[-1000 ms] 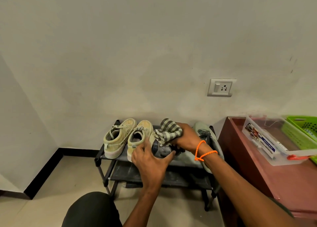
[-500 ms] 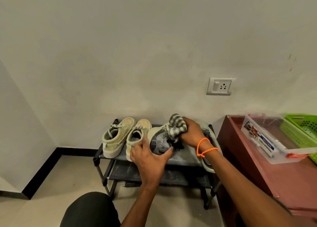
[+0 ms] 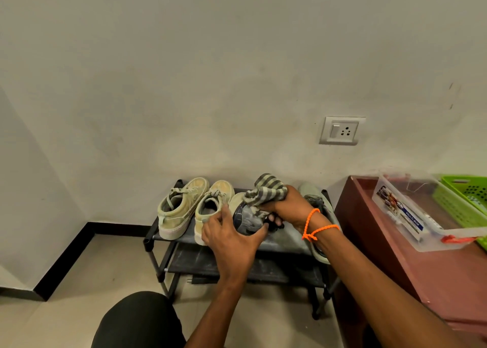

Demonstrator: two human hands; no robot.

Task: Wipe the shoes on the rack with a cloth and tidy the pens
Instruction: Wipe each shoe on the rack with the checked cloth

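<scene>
A black two-shelf shoe rack (image 3: 163, 235) stands against the wall. On its top shelf sit two beige sneakers (image 3: 181, 206) (image 3: 213, 206) at the left. My left hand (image 3: 232, 238) grips a grey shoe (image 3: 246, 220) tipped up on its side over the shelf's middle. My right hand (image 3: 292, 208) holds a bunched grey-striped cloth (image 3: 266, 189) against that shoe's upper part. A pale green shoe (image 3: 319, 202) lies at the rack's right end, partly behind my right wrist. No pens are plainly visible.
A reddish-brown cabinet (image 3: 427, 276) stands right of the rack, carrying a clear plastic box (image 3: 411, 216) and a green basket (image 3: 463, 197). A wall socket (image 3: 341, 131) is above. My dark-clad knee (image 3: 137, 321) is at the bottom, over beige floor.
The cloth in my right hand has shifted back and forth over the tipped grey shoe, a short way each time. My left hand keeps its hold on the shoe.
</scene>
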